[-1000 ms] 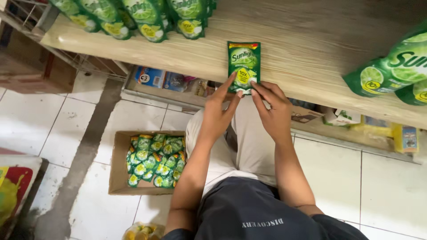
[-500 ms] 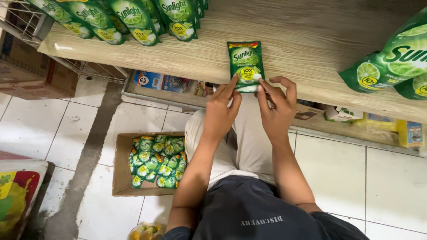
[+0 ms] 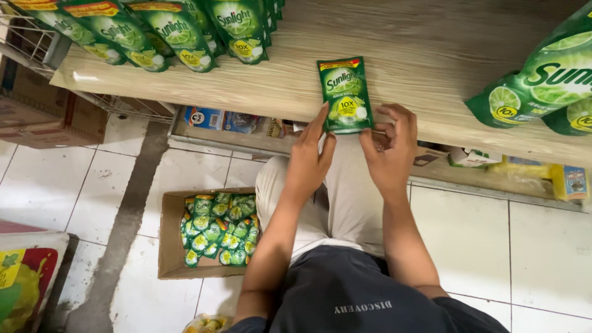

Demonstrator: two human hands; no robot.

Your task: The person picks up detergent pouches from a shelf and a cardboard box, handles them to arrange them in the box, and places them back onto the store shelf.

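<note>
A small green refill pouch [image 3: 344, 94] with a lime picture lies on the wooden shelf [image 3: 394, 55], near its front edge. My left hand [image 3: 309, 161] touches the pouch's lower left corner with its fingertips. My right hand [image 3: 390, 151] sits at the pouch's lower right corner, fingers curled and apart. Neither hand closes around the pouch. Below my left arm, on the tiled floor, an open cardboard box [image 3: 172, 237] holds several more small green pouches [image 3: 217, 228].
A row of green pouches [image 3: 179, 31] hangs over the shelf's back left. Bigger green bags [image 3: 542, 80] lie at the shelf's right end. A lower shelf [image 3: 228, 120] holds small packets. A brown carton [image 3: 43, 117] stands at the left, a yellow-green bag [image 3: 24, 277] at the bottom left.
The view shifted slightly. My right hand's fingers have loosened and spread at the pouch's lower edge. The pouch stays in the same spot on the shelf.
</note>
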